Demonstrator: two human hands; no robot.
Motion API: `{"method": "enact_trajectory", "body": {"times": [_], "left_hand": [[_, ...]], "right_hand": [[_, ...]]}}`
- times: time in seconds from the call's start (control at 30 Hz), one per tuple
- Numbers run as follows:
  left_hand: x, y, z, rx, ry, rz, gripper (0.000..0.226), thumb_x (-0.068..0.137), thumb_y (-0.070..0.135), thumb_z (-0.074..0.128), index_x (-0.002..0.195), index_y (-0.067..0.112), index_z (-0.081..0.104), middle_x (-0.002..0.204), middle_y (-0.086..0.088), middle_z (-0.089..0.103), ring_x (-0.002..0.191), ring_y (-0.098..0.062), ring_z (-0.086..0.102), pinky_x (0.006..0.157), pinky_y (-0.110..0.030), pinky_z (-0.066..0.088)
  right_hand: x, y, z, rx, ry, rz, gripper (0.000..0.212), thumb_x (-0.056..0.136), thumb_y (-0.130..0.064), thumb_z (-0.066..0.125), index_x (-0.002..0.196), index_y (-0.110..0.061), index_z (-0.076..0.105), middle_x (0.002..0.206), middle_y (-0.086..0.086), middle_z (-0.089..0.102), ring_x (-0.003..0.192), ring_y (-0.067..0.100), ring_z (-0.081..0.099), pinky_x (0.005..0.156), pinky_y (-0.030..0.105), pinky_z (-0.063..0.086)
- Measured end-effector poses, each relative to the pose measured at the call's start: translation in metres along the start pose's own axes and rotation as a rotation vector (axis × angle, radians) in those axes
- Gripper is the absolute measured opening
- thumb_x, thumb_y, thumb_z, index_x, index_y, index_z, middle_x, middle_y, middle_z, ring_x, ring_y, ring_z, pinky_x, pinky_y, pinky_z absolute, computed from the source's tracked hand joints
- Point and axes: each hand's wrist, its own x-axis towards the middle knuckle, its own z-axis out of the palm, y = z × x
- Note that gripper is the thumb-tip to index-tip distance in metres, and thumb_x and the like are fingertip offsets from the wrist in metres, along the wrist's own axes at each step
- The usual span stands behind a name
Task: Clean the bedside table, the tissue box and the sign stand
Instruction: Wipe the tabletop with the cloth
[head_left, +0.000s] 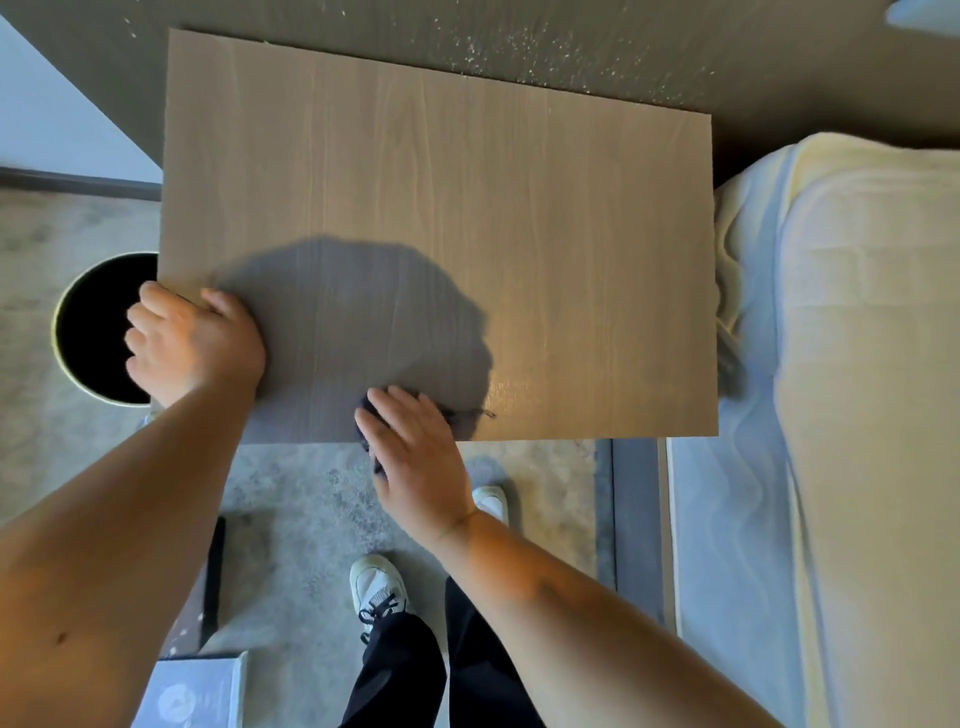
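The bedside table (467, 208) has a bare light wood-grain top seen from straight above. My left hand (192, 340) grips the table's left edge near the front corner, fingers curled over the side and thumb on top. My right hand (415, 452) presses a dark cloth (371, 415) flat against the table's front edge, fingers spread over it; most of the cloth is hidden under the palm. A flat grey box-like item (192, 693) lies on the floor at the bottom left, only partly in view.
A round bin with a dark inside (98, 332) stands on the floor left of the table. The bed (857, 364) with pale bedding fills the right side. My feet in white shoes (376, 587) stand on grey carpet in front of the table.
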Motion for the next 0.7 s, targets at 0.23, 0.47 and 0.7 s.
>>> {"method": "enact_trajectory", "body": {"times": [0.23,0.47,0.7], "left_hand": [[0.004,-0.02,-0.014,-0.092,-0.258,0.048,0.06,0.094,0.038,0.039,0.141,0.001,0.032,0.137,-0.03,0.045,0.124,-0.049,0.045,0.1,-0.056,0.037],[-0.053,-0.08,-0.04,-0.122,-0.365,0.084,0.066,0.093,0.03,0.046,0.15,0.006,0.026,0.153,-0.018,0.034,0.137,-0.039,0.033,0.112,-0.05,0.026],[-0.123,-0.183,-0.042,-0.278,-0.257,-0.173,0.058,0.095,0.025,0.048,0.148,0.008,0.032,0.155,-0.013,0.032,0.143,-0.035,0.03,0.117,-0.05,0.022]], "right_hand": [[-0.055,-0.026,0.013,0.42,-0.2,0.127,0.029,0.087,-0.004,0.056,0.115,-0.003,0.066,0.123,0.011,0.064,0.11,0.02,0.059,0.095,0.028,0.048],[-0.092,-0.003,0.026,0.361,-0.697,0.701,0.035,0.093,-0.017,0.046,0.123,-0.022,0.064,0.122,-0.002,0.065,0.089,0.006,0.062,0.063,0.002,0.039],[-0.083,-0.008,0.053,0.224,-0.934,0.63,0.024,0.092,-0.012,0.042,0.091,-0.026,0.061,0.089,-0.001,0.064,0.053,-0.005,0.054,0.047,0.003,0.04]]}}
